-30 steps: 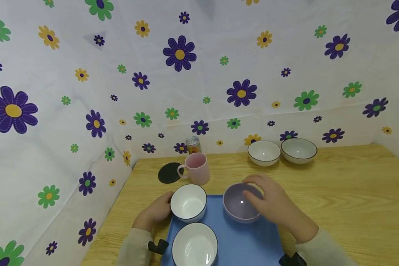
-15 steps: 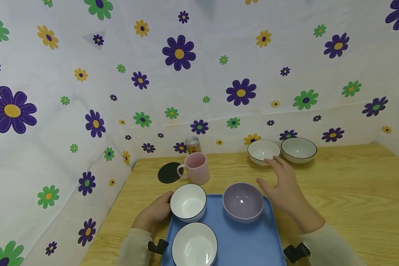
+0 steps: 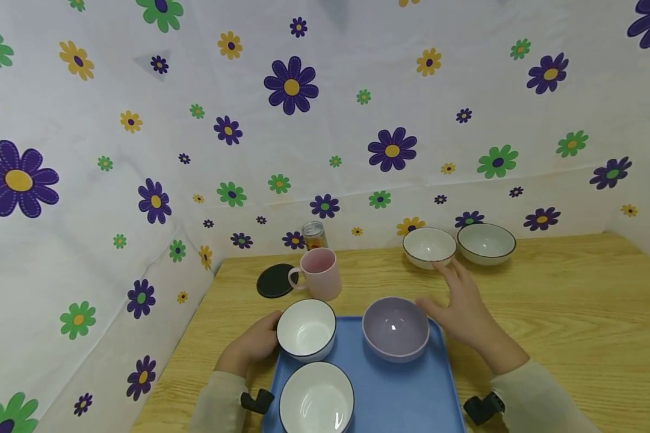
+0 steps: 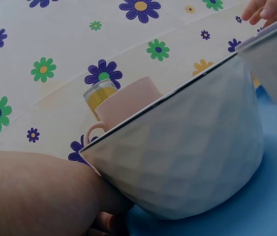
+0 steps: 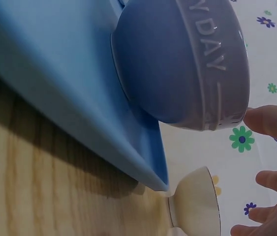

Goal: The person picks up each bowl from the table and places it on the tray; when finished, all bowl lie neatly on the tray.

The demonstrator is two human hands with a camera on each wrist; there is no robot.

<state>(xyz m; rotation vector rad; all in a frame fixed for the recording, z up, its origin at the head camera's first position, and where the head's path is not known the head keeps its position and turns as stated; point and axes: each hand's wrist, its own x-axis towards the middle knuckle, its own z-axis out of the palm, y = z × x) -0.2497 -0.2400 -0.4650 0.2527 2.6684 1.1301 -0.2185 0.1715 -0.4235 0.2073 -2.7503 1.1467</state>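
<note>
A lilac bowl point(image 3: 395, 329) with raised lettering sits at the far right of the blue tray point(image 3: 401, 400). My right hand point(image 3: 463, 310) is just right of it, fingers spread towards the back; the thumb tip is right at its rim in the right wrist view. A white dark-rimmed bowl point(image 3: 306, 329) stands at the tray's far left. My left hand point(image 3: 254, 344) lies against that bowl's outer left side; its fingertips are hidden, and I cannot tell whether they grip. A second white bowl point(image 3: 317, 398) stands nearer on the tray.
Behind the tray stand a pink mug point(image 3: 322, 275), a drink can point(image 3: 315, 234) and a round black coaster point(image 3: 277, 281). Two pale bowls, a smaller bowl point(image 3: 429, 245) and a wider bowl point(image 3: 486, 243), stand at the back of the wooden table point(image 3: 585, 313), against the flowered cloth point(image 3: 325, 120).
My right hand has left the inside of the lilac bowl and moved right, then settled slightly lower beside its rim. My left hand and the bowls have stayed in place.
</note>
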